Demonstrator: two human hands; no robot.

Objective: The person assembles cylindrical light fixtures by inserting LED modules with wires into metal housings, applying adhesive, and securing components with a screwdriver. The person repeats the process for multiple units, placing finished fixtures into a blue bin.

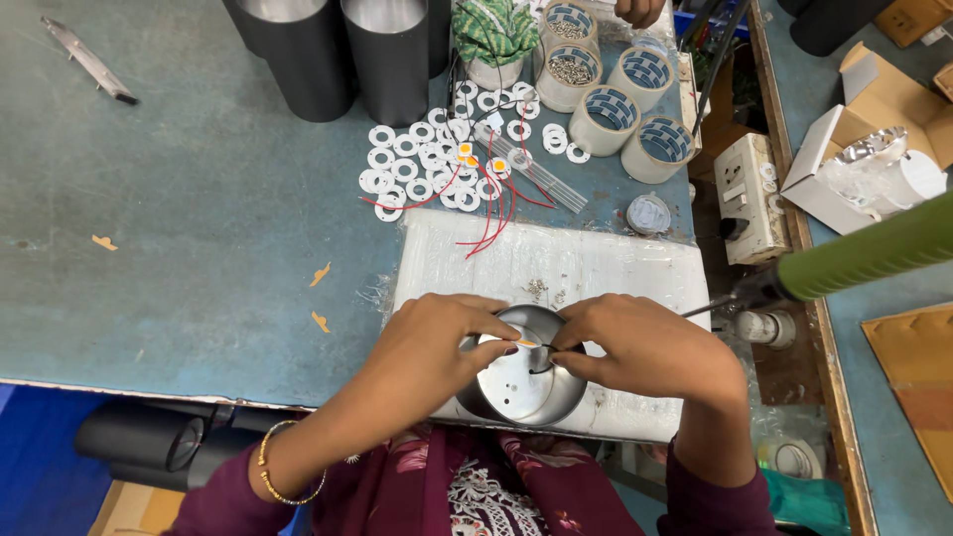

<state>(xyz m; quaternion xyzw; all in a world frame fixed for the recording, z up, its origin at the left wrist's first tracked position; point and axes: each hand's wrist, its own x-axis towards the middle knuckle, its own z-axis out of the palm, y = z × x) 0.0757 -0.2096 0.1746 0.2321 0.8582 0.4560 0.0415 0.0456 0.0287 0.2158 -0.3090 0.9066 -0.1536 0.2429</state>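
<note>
Both hands meet over a round metal housing [524, 382] on a white foam pad [556, 263] — the left hand [437, 342] and right hand [635, 342] pinch a small orange-and-white disc [526, 342] inside it. Beyond lie white rings [417, 159] with red wires [491, 213], tape rolls [635, 99], and black tubes [347, 50].
</note>
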